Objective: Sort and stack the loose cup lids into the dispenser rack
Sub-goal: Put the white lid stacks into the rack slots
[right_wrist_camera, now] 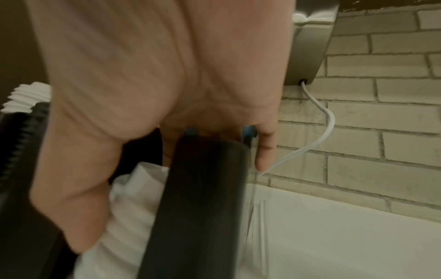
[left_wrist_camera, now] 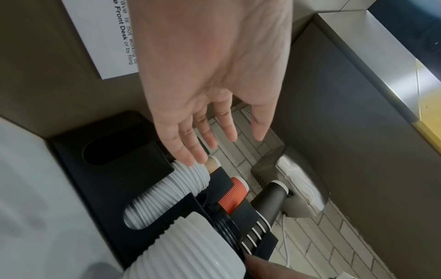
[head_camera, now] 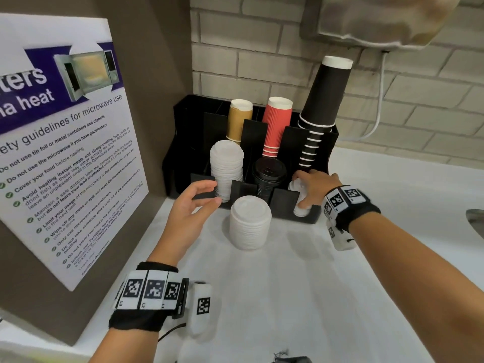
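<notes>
The loose stack of white lids [head_camera: 250, 222] stands upright on the tabletop [head_camera: 314, 284], just right of the left hand [head_camera: 192, 205], whose grip is wide and empty. The right hand [head_camera: 315, 186] grips white lids [head_camera: 298, 197] in the dispenser rack [head_camera: 309, 218].

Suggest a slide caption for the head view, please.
Right hand grips white lids in the rack; left hand open.

Loose lid stack [head_camera: 250, 222] on counter [head_camera: 340, 284], before rack [head_camera: 309, 217].

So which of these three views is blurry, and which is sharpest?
Right wrist view is most smeared: the right hand and dispenser rack streak. Left wrist view is sharp at the left hand, soft at the nearest white lids. Head view is sharpest.
</notes>
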`<state>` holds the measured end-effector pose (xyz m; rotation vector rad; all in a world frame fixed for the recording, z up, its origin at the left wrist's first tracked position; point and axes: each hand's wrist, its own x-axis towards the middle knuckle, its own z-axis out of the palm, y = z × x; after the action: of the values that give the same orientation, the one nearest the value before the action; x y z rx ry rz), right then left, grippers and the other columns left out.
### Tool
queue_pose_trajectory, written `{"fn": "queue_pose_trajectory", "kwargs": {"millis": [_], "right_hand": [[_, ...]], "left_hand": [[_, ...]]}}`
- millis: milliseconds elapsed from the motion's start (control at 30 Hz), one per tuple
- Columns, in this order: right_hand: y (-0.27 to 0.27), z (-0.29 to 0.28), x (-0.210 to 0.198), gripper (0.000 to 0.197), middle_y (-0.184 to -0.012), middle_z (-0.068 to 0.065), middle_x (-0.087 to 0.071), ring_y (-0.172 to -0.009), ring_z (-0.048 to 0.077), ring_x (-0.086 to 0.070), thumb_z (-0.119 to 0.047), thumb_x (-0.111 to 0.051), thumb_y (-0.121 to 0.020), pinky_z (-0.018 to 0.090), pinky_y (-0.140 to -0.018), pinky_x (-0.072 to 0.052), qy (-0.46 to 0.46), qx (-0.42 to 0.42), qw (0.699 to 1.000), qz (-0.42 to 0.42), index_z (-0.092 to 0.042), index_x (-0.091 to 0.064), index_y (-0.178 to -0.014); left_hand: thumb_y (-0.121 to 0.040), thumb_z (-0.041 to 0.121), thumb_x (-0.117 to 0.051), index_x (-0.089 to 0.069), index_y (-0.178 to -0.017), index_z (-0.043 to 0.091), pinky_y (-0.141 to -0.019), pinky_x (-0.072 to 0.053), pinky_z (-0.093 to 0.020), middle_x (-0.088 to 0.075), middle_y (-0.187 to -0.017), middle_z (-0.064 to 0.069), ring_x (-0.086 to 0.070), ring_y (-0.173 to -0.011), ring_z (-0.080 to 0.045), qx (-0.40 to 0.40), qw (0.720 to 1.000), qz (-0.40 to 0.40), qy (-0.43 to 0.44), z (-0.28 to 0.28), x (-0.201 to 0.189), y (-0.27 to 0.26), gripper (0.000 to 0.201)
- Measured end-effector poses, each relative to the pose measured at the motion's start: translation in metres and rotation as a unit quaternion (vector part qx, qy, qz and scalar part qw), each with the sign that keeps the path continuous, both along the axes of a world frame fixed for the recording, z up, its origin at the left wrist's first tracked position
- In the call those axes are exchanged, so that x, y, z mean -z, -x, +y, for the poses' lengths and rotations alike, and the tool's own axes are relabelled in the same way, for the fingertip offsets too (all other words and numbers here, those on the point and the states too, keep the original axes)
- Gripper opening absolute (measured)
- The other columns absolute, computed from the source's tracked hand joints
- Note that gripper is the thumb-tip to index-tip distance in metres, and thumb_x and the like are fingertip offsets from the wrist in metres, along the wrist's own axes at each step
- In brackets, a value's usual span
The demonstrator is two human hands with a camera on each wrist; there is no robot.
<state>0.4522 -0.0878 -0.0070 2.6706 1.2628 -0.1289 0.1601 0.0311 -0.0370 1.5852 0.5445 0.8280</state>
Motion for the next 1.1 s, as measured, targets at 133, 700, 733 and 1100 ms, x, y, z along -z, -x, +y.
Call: {"fn": "queue_pose_trajectory", "kwargs": {"millis": [133,700,733,1100], "right_hand": [[0.004,0.001,0.008,0.081,-0.118,0.004,-0.045,-0.111,0.031,-0.051,-0.044,-0.077,-0.064,0.047,-0.093,-0.036,0.001,0.001,1.0,-0.011,-0.032,-0.037,-0.133],[0.097,0.012,-0.013,0.051,-0.118,0.007,-0.052,-0.109,0.019,-0.052,-0.033,-0.072,-0.082,0.026,-0.091,-0.042,-0.223,-0.172,0.937,0.205,-0.022,-0.054,-0.128],[0.103,0.017,-0.006,0.062,-0.122,0.005,-0.048,-0.112,0.019,-0.049,-0.042,-0.074,-0.079,0.025,-0.093,-0.039,-0.176,-0.164,0.945,0.219,-0.027,-0.048,-0.133],[0.107,0.037,0.025,0.088,-0.122,0.004,-0.04,-0.109,0.025,-0.049,-0.042,-0.082,-0.064,0.033,-0.089,-0.046,-0.128,-0.12,0.959,0.222,-0.037,-0.034,-0.137]], "left_hand": [[-0.09,0.018,-0.066,-0.063,-0.104,0.041,-0.097,-0.049,-0.038,-0.063,-0.107,0.027,-0.063,-0.094,0.004,-0.005,1.0,-0.003,0.003,0.0,0.0,-0.001,0.028],[-0.09,0.019,-0.066,-0.065,-0.101,0.045,-0.096,-0.051,-0.037,-0.063,-0.113,0.013,-0.064,-0.093,0.0,0.007,1.0,0.0,0.004,0.003,0.005,-0.003,0.028],[-0.09,0.019,-0.067,-0.065,-0.1,0.046,-0.095,-0.051,-0.036,-0.063,-0.113,0.013,-0.064,-0.093,0.001,0.007,1.0,-0.001,0.005,0.003,0.005,-0.002,0.029],[-0.09,0.017,-0.067,-0.065,-0.103,0.042,-0.096,-0.05,-0.04,-0.062,-0.113,0.011,-0.063,-0.087,0.003,-0.002,1.0,0.008,0.003,0.007,0.008,0.005,0.028]]}}
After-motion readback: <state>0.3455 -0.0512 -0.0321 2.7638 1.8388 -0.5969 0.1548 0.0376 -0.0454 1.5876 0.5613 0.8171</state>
